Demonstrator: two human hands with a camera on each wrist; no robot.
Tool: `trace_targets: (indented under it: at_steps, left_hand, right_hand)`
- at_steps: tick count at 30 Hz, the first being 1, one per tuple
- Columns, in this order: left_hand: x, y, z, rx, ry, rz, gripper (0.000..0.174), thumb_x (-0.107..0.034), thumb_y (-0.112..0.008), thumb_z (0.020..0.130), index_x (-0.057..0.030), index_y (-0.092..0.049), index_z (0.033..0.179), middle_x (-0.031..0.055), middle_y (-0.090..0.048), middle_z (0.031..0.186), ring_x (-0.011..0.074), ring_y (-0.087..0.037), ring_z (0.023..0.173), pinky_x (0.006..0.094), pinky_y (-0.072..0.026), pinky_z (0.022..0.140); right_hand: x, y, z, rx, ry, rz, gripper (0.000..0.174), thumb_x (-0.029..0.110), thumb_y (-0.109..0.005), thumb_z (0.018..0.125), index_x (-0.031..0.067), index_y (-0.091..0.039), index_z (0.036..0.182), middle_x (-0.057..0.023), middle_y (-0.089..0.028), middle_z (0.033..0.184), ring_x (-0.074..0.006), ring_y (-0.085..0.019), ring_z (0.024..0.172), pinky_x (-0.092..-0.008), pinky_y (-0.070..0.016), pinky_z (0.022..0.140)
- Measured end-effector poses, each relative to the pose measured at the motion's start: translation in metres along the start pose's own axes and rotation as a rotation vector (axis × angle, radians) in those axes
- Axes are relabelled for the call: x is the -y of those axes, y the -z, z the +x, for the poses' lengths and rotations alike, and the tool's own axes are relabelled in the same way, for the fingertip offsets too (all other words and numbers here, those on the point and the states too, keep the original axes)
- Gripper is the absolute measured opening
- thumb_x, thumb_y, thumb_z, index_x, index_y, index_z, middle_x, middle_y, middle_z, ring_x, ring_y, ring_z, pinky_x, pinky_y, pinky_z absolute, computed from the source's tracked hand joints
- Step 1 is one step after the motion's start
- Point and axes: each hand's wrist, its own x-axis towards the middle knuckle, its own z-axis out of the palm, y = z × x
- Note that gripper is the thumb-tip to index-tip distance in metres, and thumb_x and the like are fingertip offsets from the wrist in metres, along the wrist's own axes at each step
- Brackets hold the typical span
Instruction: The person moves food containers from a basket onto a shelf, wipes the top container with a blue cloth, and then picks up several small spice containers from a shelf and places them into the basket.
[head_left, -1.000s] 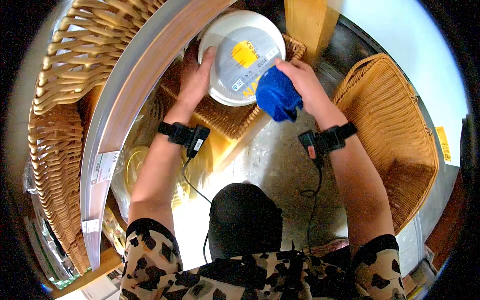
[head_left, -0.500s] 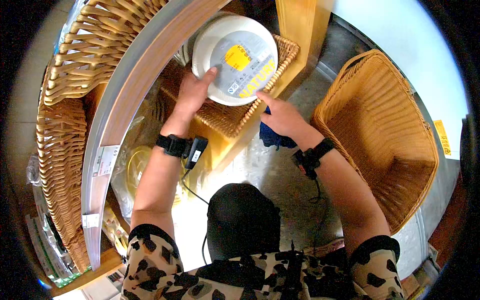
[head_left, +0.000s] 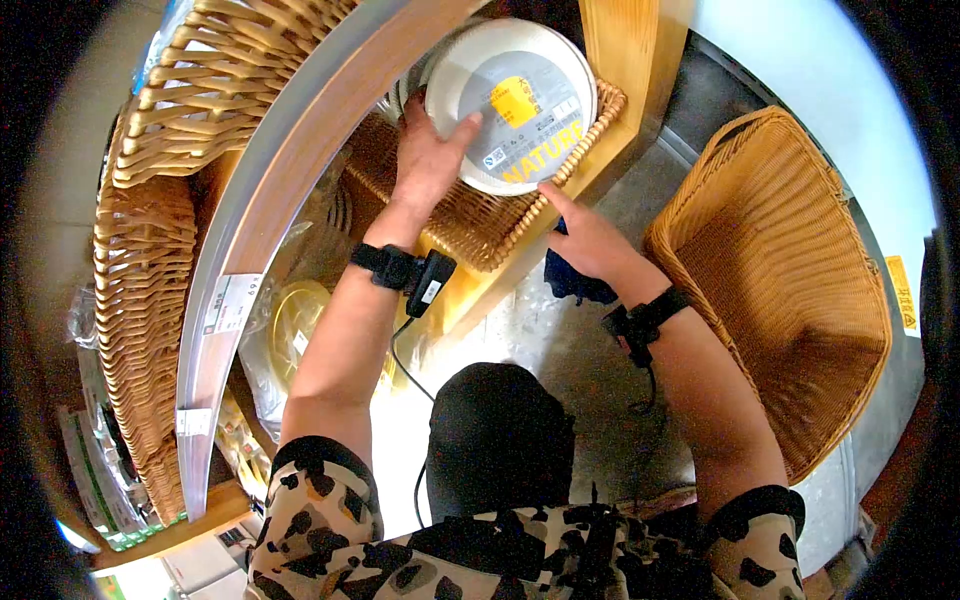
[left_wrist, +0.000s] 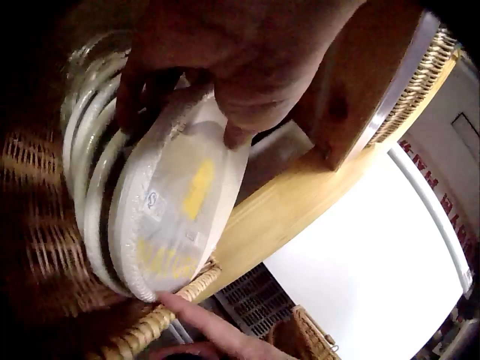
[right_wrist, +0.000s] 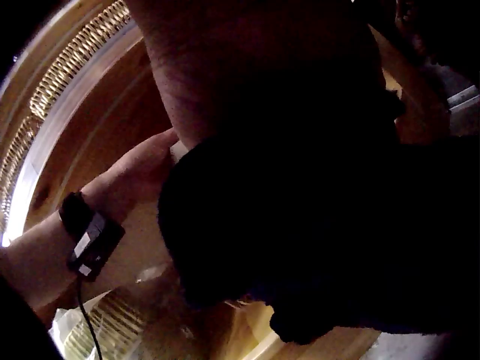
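Observation:
A shrink-wrapped pack of white disposable plates (head_left: 515,110), its grey label marked with a yellow patch and "NATURE", leans in a shallow wicker basket (head_left: 490,235) on the shelf. My left hand (head_left: 430,155) grips the pack's left edge, thumb on the label side. More pale, round-rimmed packs (left_wrist: 82,150) stand behind it in the left wrist view. My right hand (head_left: 590,240) holds a dark blue cloth (head_left: 575,282) bunched under the palm, while its index finger points out to the pack's lower rim. The cloth (right_wrist: 300,240) blocks most of the right wrist view.
A tall wicker basket (head_left: 790,270) stands at the right, beside a white surface. The curved shelf edge (head_left: 230,305) with price tags runs down the left, wicker baskets (head_left: 220,80) beyond it. A wooden post (head_left: 635,60) rises behind the plates. Gold round items (head_left: 298,330) lie in plastic below.
My right hand has come down from the pack's right side to its lower rim, taking the blue cloth lower. My left hand has shifted up along the pack's edge.

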Motion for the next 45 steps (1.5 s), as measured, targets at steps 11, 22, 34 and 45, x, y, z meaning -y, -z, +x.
trace_targets:
  at_steps: [11,22,34,45]
  left_hand:
    - [0.004,0.003,0.011,0.138,0.097,0.078,0.077,-0.043,-0.058,0.082,0.0098,-0.027,0.129,0.0305,-0.048,0.122,0.0384,-0.050,0.114,0.0389,-0.0393,0.097]
    - [0.024,0.011,-0.009,0.086,0.245,-0.325,0.094,-0.064,-0.053,0.079,0.0026,-0.025,0.139,0.0242,-0.031,0.140,0.0335,-0.029,0.131,0.0375,-0.0230,0.108]
    - [0.075,0.041,0.027,0.061,0.475,-0.565,0.060,-0.049,-0.039,0.092,-0.0078,-0.034,0.136,0.0127,-0.042,0.133,0.0273,-0.041,0.119,0.0394,-0.0383,0.095]
    - [0.135,0.056,0.072,0.264,-0.046,0.347,0.054,-0.032,-0.057,0.083,-0.0078,-0.043,0.129,0.0147,-0.054,0.121,0.0303,-0.053,0.108,0.0398,-0.0458,0.089]
  right_hand:
    - [-0.010,-0.012,-0.002,-0.100,0.129,-0.121,0.069,0.014,-0.056,0.074,0.0104,-0.029,0.137,-0.0258,-0.061,0.096,-0.0414,-0.059,0.091,-0.0489,-0.0465,0.081]
    - [0.000,-0.009,-0.004,-0.018,0.026,-0.199,0.071,0.015,-0.055,0.079,0.0158,-0.023,0.142,-0.0258,-0.060,0.098,-0.0398,-0.059,0.091,-0.0472,-0.0460,0.080]
    - [0.004,-0.004,-0.005,-0.033,0.020,-0.228,0.070,0.014,-0.056,0.078,0.0142,-0.024,0.141,-0.0266,-0.060,0.098,-0.0410,-0.059,0.091,-0.0480,-0.0455,0.080]
    - [-0.006,-0.016,-0.002,-0.119,0.072,-0.199,0.062,0.014,-0.054,0.079,0.0129,-0.030,0.136,-0.0253,-0.062,0.096,-0.0415,-0.061,0.084,-0.0507,-0.0490,0.073]
